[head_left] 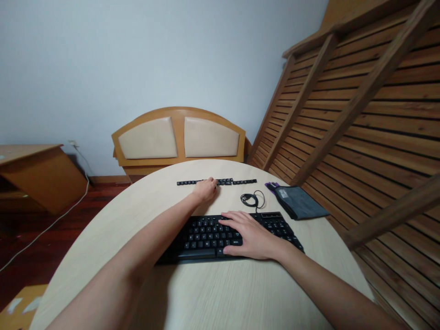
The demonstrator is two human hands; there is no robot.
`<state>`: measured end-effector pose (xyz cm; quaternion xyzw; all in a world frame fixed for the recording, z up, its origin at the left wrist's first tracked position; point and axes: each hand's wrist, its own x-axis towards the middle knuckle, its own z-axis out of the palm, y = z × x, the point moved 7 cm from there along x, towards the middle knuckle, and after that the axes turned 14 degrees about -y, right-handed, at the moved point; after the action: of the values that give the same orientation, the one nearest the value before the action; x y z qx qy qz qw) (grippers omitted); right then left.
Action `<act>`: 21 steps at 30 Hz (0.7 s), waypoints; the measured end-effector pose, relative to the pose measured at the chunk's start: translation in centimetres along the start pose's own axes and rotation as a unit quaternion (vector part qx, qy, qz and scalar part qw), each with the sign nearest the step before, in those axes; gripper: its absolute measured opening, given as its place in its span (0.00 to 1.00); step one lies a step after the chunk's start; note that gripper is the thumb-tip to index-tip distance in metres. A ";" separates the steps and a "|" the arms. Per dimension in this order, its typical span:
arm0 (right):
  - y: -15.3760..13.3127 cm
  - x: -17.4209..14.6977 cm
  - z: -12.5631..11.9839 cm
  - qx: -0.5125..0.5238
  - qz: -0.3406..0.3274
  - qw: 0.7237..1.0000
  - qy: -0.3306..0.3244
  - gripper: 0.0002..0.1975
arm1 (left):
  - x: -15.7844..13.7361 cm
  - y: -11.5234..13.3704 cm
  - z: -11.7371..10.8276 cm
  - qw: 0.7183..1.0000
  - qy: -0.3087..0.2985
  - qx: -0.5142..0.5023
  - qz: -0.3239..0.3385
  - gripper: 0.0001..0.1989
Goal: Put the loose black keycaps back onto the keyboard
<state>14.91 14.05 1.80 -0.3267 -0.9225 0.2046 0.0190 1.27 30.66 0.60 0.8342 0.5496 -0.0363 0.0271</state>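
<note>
A black keyboard (206,238) lies on the round table in front of me, with its keycaps in place over the part that shows. My right hand (249,236) rests on its right half, palm down with fingers spread. Beyond the keyboard, a long row of loose black keycaps (244,182) stretches across the table, two deep in places. My left hand (205,189) reaches over to this row, its fingers bent down and closed on a keycap there. The fingertips partly cover the row. My left forearm hides the keyboard's left end.
A coiled black cable (252,200) lies behind the keyboard. To the right is a dark grey cloth pouch (302,201) with purple at its corner. The round table (206,293) has a wooden headboard (180,137) behind it and a slatted wooden frame (371,119) at right.
</note>
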 end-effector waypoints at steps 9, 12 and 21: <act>0.5 0.2 0.4 0.020 0.007 1.000 -0.006 0.46 | -1.9 1.0 -0.2 0.995 -0.025 -0.091 0.026 0.15; 0.5 0.2 0.5 0.018 0.005 1.000 0.004 0.46 | -4.0 1.8 -1.0 0.988 -0.013 -0.143 0.058 0.08; -0.2 0.7 0.6 0.033 -0.009 0.999 0.030 0.45 | -11.4 2.6 -1.7 0.953 -0.012 -0.275 0.128 0.11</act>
<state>14.15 14.13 1.26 -0.3238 -0.9171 0.2250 0.0588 -0.74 19.35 3.30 0.8575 0.4262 0.1104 0.2662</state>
